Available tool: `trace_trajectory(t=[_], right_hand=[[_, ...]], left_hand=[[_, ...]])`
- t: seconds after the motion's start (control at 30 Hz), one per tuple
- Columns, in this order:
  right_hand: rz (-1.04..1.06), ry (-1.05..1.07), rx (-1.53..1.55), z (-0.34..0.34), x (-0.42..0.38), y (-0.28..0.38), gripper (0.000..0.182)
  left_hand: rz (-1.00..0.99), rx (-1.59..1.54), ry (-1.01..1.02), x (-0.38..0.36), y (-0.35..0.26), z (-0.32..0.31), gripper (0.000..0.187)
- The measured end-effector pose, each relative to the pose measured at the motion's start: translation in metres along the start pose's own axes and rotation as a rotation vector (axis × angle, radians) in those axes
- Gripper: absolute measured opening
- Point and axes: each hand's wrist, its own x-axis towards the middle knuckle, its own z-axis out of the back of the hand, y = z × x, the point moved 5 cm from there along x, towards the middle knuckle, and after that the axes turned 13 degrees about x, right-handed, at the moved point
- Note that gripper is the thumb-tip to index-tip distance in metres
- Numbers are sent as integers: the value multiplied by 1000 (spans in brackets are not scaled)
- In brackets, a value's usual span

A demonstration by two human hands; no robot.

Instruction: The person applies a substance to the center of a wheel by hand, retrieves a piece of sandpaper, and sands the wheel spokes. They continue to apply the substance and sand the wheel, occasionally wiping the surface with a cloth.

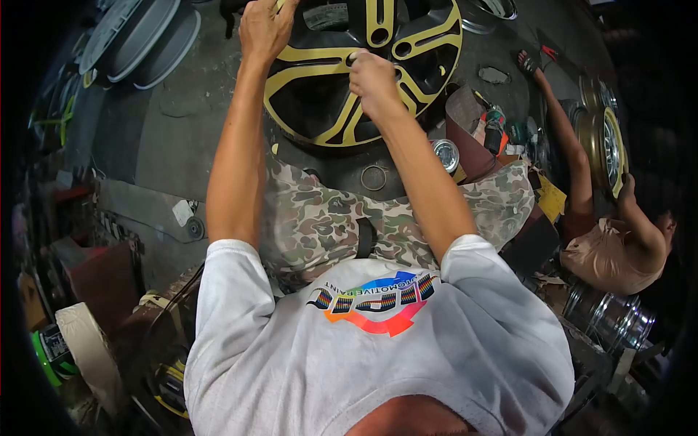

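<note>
A black alloy wheel [313, 102] with yellow-faced spokes lies face up in front of my knees. My left hand [266, 30] grips its left edge, with the fingertips partly cut off by the top of the view. Over the hub, my right hand [374, 80] is closed in a fist beside the bolt holes. A small pale bit shows at its fingertips, too small to name. Near the wheel's lower side, an open tin [445, 155] and a metal ring [374, 177] sit on the floor.
Silver rims [160, 51] lean at the upper left. A red-and-green power tool [494, 131] lies right of the tin. Another person [611, 251] sits at the right, one hand on a gold-and-chrome wheel [600, 138]. A chrome rim [618, 320] stands behind that person.
</note>
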Motion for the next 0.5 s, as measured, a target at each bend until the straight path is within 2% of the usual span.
trace_trajectory(t=[0.03, 0.1, 0.13, 0.17, 0.23, 0.3, 0.33, 0.37, 0.5], right_hand=[[6, 6, 0, -2, -5, -2, 19], [733, 29, -1379, -24, -38, 11, 18], [516, 98, -1493, -24, -46, 21, 26], [650, 245, -1592, -6, -41, 23, 32], [786, 454, -2016, 7, -38, 46, 43], [1026, 666, -2196, 5, -28, 69, 42], [1150, 781, -2216, 1, -22, 76, 42], [1213, 882, -2181, -6, -13, 77, 44], [1408, 1283, -2417, -24, 7, 80, 40]], left_hand=[[-15, 2, -3, 4, 0, 1, 28], [-11, -12, -8, 5, 0, 3, 28], [-3, -29, -4, 3, -1, 3, 28], [1, -29, -5, 2, -2, 2, 28], [37, -27, 3, 4, -3, 3, 29], [44, -39, -27, 4, -3, 5, 30], [42, -38, -27, 4, -2, 6, 30], [38, -38, -25, 3, -2, 5, 30], [-15, -15, -37, 5, 3, 4, 30]])
